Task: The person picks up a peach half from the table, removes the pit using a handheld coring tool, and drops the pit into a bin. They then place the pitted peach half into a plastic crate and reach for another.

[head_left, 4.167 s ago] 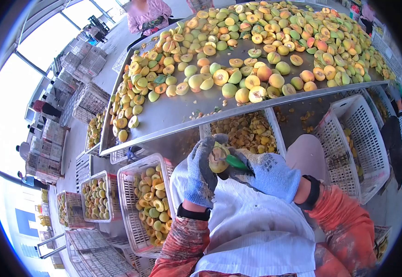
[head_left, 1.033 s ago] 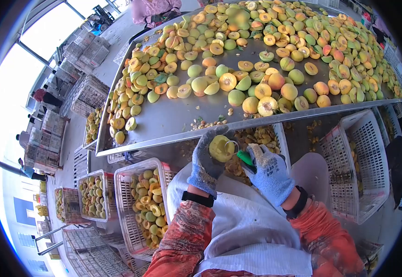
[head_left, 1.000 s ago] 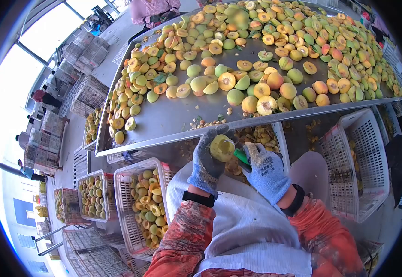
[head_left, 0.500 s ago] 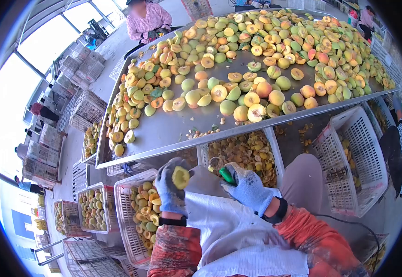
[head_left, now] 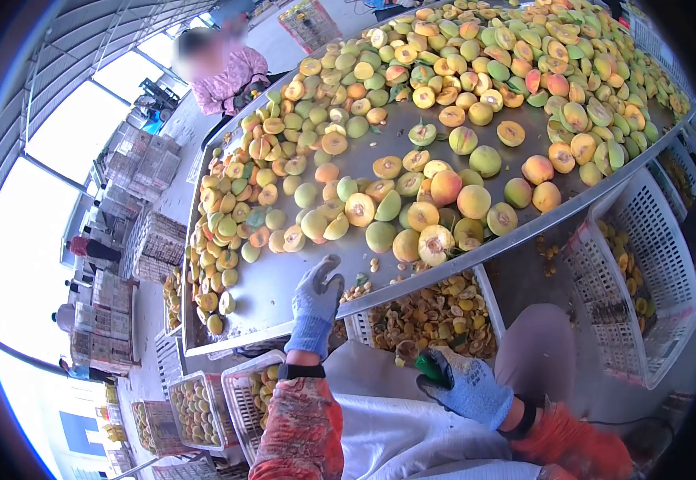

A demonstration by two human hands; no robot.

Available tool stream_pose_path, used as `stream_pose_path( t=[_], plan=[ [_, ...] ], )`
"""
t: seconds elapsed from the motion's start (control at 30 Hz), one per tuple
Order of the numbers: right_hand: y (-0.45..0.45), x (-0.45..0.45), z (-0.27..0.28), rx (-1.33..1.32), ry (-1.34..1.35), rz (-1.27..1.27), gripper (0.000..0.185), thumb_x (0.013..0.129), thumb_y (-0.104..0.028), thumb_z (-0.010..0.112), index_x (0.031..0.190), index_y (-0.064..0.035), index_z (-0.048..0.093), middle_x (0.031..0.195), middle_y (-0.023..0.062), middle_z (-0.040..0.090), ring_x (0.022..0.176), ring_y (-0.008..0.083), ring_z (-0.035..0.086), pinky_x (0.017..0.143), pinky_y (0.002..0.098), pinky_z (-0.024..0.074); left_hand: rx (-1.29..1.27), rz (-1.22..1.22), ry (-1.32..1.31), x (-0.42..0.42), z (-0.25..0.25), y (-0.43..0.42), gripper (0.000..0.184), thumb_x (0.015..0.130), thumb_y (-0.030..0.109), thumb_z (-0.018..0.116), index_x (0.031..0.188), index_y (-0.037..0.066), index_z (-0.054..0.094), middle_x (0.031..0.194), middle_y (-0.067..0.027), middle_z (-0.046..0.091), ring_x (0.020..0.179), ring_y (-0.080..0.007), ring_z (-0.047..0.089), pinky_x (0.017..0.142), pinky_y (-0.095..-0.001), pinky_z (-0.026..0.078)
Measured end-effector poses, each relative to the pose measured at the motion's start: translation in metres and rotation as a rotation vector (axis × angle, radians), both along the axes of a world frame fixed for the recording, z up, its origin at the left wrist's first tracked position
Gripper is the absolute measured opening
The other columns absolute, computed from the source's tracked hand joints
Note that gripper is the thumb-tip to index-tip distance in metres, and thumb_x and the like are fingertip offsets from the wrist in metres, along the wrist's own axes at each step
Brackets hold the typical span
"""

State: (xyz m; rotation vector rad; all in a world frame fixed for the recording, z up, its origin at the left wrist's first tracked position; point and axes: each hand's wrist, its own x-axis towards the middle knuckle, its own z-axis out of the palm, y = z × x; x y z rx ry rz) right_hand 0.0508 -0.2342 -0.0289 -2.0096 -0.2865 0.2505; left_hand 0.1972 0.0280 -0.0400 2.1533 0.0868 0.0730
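My left hand (head_left: 316, 298), in a blue and grey glove, is over the near edge of the metal table (head_left: 272, 280), fingers apart, with nothing in it. My right hand (head_left: 469, 387), gloved alike, is wrapped round a green-handled tool (head_left: 431, 368) above my lap. The tool's tip is hard to make out against the crate of pits and scraps (head_left: 436, 320) under the table edge. Whole and halved yellow-green fruits (head_left: 360, 210) lie on the table, the nearest ones beyond my left hand.
A crate of halved fruit (head_left: 264, 388) stands at my left, with another (head_left: 196, 412) beyond it. A white crate (head_left: 644, 280) stands at the right. A person in a pink patterned top (head_left: 232, 76) sits across the table. Stacked crates (head_left: 136, 160) fill the far left.
My left hand no longer holds the fruit piece and has moved forward to the table edge, opening. My right hand has come lower, still holding the green tool. The view has tilted and shifted.
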Motion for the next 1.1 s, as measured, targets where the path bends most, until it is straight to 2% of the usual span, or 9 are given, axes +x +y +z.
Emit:
stream_pose_path(
  t=[0.1, 0.23, 0.37, 0.43, 0.5, 0.6, 1.0, 1.07, 1.1],
  plan=[
    [-0.018, -0.001, 0.0, 0.05, -0.022, -0.023, 0.034, 0.078, -0.032, 0.066, 0.101, -0.0088, 0.056, 0.075, 0.0115, 0.062, 0.067, 0.0313, 0.062, 0.059, 0.0386, 0.0492, 0.724, -0.273, 0.066, 0.057, 0.008, -0.075, 0.059, 0.073, 0.016, 0.062, 0.129, 0.022, 0.046, 0.132, -0.0112, 0.044, 0.12, -0.032, 0.044, 0.098, -0.0385, 0.038],
    [-0.033, -0.001, -0.005, 0.024, -0.15, -0.075, 0.036, 0.079, -0.033, 0.065, 0.106, -0.0104, 0.056, 0.082, 0.0111, 0.064, 0.07, 0.029, 0.063, 0.061, 0.0365, 0.0499, 0.917, -0.219, 0.091, 0.083, -0.027, -0.098, 0.064, 0.068, 0.02, 0.066, 0.128, 0.025, 0.046, 0.133, -0.0147, 0.039, 0.114, -0.0365, 0.046, 0.093, -0.045, 0.041],
    [-0.032, 0.008, 0.0, 0.028, -0.108, -0.083, 0.039, 0.078, -0.033, 0.066, 0.108, -0.0099, 0.056, 0.085, 0.0117, 0.064, 0.072, 0.0286, 0.064, 0.061, 0.0365, 0.0505, 0.74, -0.221, 0.146, 0.072, -0.018, -0.061, 0.064, 0.067, 0.017, 0.067, 0.127, 0.018, 0.047, 0.125, -0.0145, 0.047, 0.11, -0.0335, 0.051, 0.086, -0.043, 0.046],
    [-0.028, 0.007, -0.002, 0.008, -0.158, -0.155, 0.041, 0.077, -0.031, 0.068, 0.11, -0.0087, 0.056, 0.085, 0.0114, 0.064, 0.072, 0.0283, 0.064, 0.062, 0.0364, 0.0511, -0.44, -0.01, 0.343, 0.049, -0.009, -0.04, 0.055, 0.07, 0.014, 0.064, 0.123, 0.009, 0.05, 0.12, -0.0165, 0.05, 0.106, -0.0263, 0.054, 0.087, -0.0424, 0.047],
    [-0.027, 0.011, 0.007, -0.047, -0.139, -0.098, 0.041, 0.077, -0.027, 0.069, 0.111, -0.0069, 0.056, 0.086, 0.0123, 0.065, 0.072, 0.0287, 0.064, 0.062, 0.0362, 0.0512, -1.158, -0.141, 0.212, -0.004, 0.035, -0.045, 0.063, 0.072, 0.019, 0.065, 0.128, 0.002, 0.041, 0.118, -0.0158, 0.05, 0.104, -0.0259, 0.054, 0.086, -0.0392, 0.05],
    [-0.007, 0.012, 0.017, 0.035, -0.396, -0.056, 0.042, 0.079, -0.027, 0.066, 0.113, -0.0039, 0.055, 0.083, 0.0142, 0.064, 0.069, 0.0296, 0.064, 0.059, 0.0366, 0.0507, -1.394, -0.153, 0.239, -0.066, 0.058, -0.049, 0.062, 0.078, 0.025, 0.063, 0.131, 0.004, 0.039, 0.118, -0.0155, 0.051, 0.103, -0.0243, 0.055, 0.089, -0.0397, 0.049],
    [0.047, -0.046, 0.075, -0.073, -0.539, -0.051, 0.039, 0.078, -0.022, 0.068, 0.109, -0.0017, 0.054, 0.083, 0.0154, 0.063, 0.069, 0.0313, 0.063, 0.059, 0.0366, 0.0503, -1.309, 0.042, 0.157, -0.178, 0.086, -0.055, 0.038, 0.09, 0.031, 0.051, 0.113, 0.001, 0.053, 0.104, -0.0107, 0.06, 0.094, -0.0219, 0.06, 0.081, -0.0326, 0.05],
    [0.052, -0.044, 0.074, 0.144, -0.552, -0.186, 0.036, 0.076, -0.019, 0.07, 0.106, -0.0062, 0.055, 0.081, 0.0139, 0.062, 0.068, 0.0311, 0.063, 0.058, 0.037, 0.0505, -0.772, -0.016, -0.264, -0.188, 0.077, -0.056, 0.034, 0.092, 0.028, 0.049, 0.113, 0.001, 0.054, 0.103, -0.0099, 0.06, 0.092, -0.0189, 0.06, 0.082, -0.0307, 0.049],
    [0.054, -0.042, 0.074, 0.145, -0.58, -0.183, 0.036, 0.076, -0.019, 0.07, 0.106, -0.0062, 0.055, 0.081, 0.0139, 0.062, 0.068, 0.0311, 0.063, 0.058, 0.037, 0.0505, -0.846, -0.005, -0.199, -0.191, 0.079, -0.062, 0.032, 0.094, 0.024, 0.047, 0.115, 0.001, 0.052, 0.104, -0.0079, 0.059, 0.093, -0.0146, 0.057, 0.083, -0.0272, 0.046]
  ],
)
